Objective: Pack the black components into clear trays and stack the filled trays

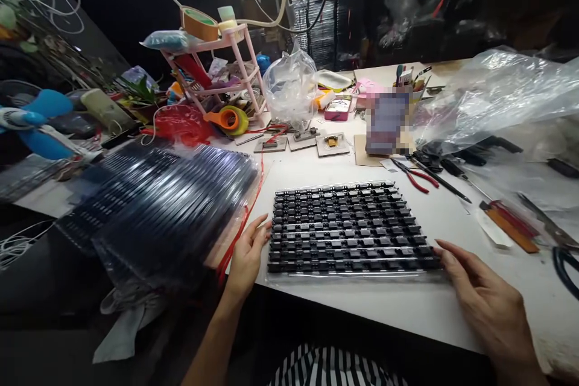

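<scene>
A clear plastic tray (pixel 348 275) lies flat on the white table before me. Rows of small black parts (pixel 346 229), which look like electronic components, fill it. My left hand (pixel 246 253) holds the tray's left edge, its fingertips pressed to the side. At the front right corner, my right hand (pixel 486 295) grips the edge between thumb and forefinger; its other fingers are partly hidden. To the left of my left hand lies a pile of similar trays (pixel 181 205) wrapped in clear plastic.
Red-handled pliers (pixel 418 181), a screwdriver (pixel 465 175) and scissors (pixel 567 268) lie on the right. A pink rack (pixel 246 72) stands behind, near small metal fixtures (pixel 332 145). Plastic sheeting (pixel 502 96) covers the back right. A blue fan (pixel 38 123) is far left. Cables hang overhead.
</scene>
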The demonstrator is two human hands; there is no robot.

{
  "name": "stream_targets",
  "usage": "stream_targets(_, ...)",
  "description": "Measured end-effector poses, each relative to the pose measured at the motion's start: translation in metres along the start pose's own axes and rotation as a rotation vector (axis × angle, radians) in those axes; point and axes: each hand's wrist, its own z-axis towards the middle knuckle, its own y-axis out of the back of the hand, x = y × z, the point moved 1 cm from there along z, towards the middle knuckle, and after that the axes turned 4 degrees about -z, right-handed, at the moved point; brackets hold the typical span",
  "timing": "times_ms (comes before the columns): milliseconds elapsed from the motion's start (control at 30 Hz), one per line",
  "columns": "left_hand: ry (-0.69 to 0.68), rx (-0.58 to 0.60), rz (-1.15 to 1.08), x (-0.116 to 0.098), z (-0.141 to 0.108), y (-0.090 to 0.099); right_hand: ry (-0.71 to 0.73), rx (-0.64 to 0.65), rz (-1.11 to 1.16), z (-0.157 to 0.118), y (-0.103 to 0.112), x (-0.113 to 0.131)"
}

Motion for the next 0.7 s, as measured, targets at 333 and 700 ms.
stream_targets(333, -0.032, 0.010, 0.123, -0.003, 0.044, 0.002, 0.019, 0.296, 0.180, 0.006, 0.003, 0.002)
stream_targets(700, -0.026, 0.021, 0.114, -0.004, 0.071, -0.005, 0.151, 0.362, 0.182, 0.038, -0.019, 0.034)
